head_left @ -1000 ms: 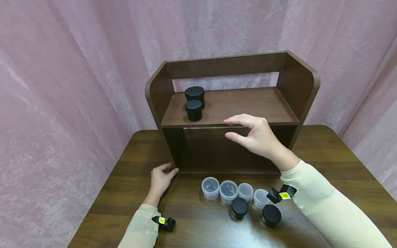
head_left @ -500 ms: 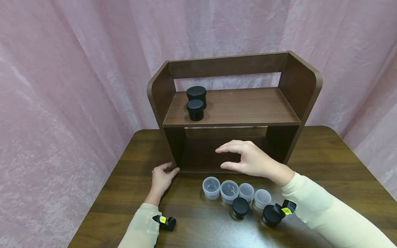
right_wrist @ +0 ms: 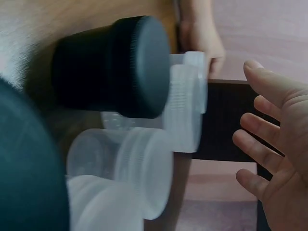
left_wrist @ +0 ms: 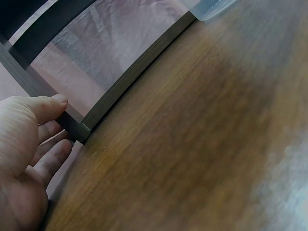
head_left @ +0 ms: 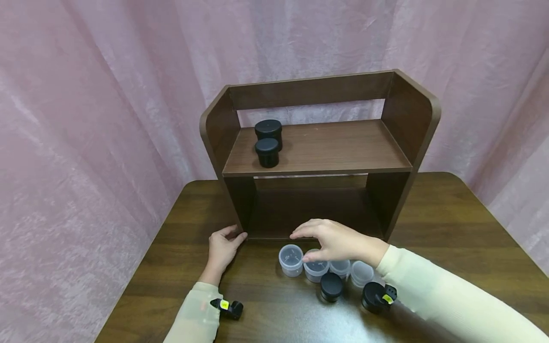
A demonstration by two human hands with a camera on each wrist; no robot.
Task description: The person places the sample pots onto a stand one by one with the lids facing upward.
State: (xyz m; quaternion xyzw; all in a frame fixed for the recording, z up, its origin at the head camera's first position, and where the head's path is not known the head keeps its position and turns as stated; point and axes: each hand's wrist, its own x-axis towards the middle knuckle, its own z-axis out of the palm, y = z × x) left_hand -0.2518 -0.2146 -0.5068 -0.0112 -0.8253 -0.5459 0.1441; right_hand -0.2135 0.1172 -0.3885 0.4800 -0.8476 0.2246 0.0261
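Observation:
My left hand (head_left: 222, 247) pinches the lower front corner of the brown shelf (head_left: 339, 145), thumb on one side of the panel and fingers on the other. Fingers spread and slightly bent, my right hand (head_left: 334, 241) hovers over a row of clear lidded jars, holding nothing. The leftmost clear jar (head_left: 291, 269) lies just beyond its thumb tip; the neighbouring clear jar (head_left: 315, 274) is partly hidden beneath the hand. Two black-lidded jars stand nearer me, one black jar (head_left: 331, 287) in the middle and another black jar (head_left: 372, 295) under the right wrist.
On the upper board, at the left, a larger black jar (head_left: 269, 127) stands behind a smaller black jar (head_left: 268, 153). The shelf rests on a wooden table (head_left: 266, 309), with a pink curtain (head_left: 128, 95) hanging behind.
My right hand has come down and toward me from the upper board's front edge to just over the clear jars. The left hand has stayed at the shelf corner.

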